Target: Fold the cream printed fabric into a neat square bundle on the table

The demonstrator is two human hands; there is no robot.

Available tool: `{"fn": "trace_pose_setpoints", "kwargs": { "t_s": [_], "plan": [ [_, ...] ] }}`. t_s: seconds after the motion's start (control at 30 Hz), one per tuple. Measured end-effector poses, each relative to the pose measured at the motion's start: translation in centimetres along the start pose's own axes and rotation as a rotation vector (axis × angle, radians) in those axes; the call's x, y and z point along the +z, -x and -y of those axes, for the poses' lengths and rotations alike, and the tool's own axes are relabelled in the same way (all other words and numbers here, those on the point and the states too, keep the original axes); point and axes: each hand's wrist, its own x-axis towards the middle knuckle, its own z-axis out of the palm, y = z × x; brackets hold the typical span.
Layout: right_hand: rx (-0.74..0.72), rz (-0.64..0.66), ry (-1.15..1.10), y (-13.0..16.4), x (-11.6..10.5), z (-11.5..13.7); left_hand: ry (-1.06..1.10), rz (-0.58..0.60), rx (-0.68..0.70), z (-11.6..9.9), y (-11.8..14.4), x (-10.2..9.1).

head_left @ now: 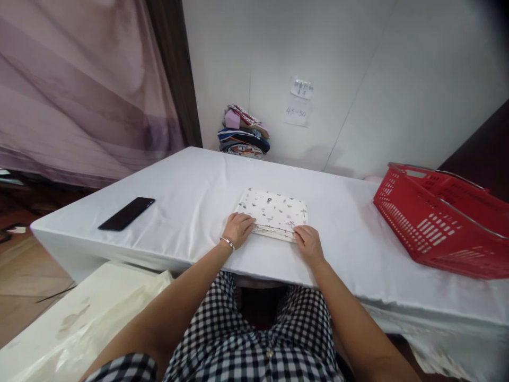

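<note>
While both hands sit on the near edge of a folded cloth (274, 213), it lies flat in the middle of the white-covered table (191, 180), white with small scattered prints. The left hand (237, 228) rests palm-down at the cloth's near-left corner, fingers together and lightly curled onto the fabric — pressing on top, as far as I can tell, not pinching. There's a bracelet (228, 243) on that wrist. The right hand (308, 243) is at the near-right corner, fingers bent with the tips on the folded edge; I can't tell whether it's gripping the layers or just holding them down.

As for containers, a red plastic basket (437, 223) with metal handles sits at the right end of the table, well apart from the cloth, tipped toward the camera — I can't make out anything inside it. A black phone (126, 213) lies flat on the left side. Against the back wall there's a stack of folded clothes (243, 132), with a paper note (297, 112) stuck on the wall just right of it.
</note>
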Motion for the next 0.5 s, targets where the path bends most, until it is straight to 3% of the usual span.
{"fn": "trace_pose_setpoints", "kwargs": {
  "t_s": [0.5],
  "plan": [
    [0.022,0.0,-0.05,-0.08,-0.31,0.51,0.048,-0.009,0.004,0.27,0.04,0.19]
  ]
}}
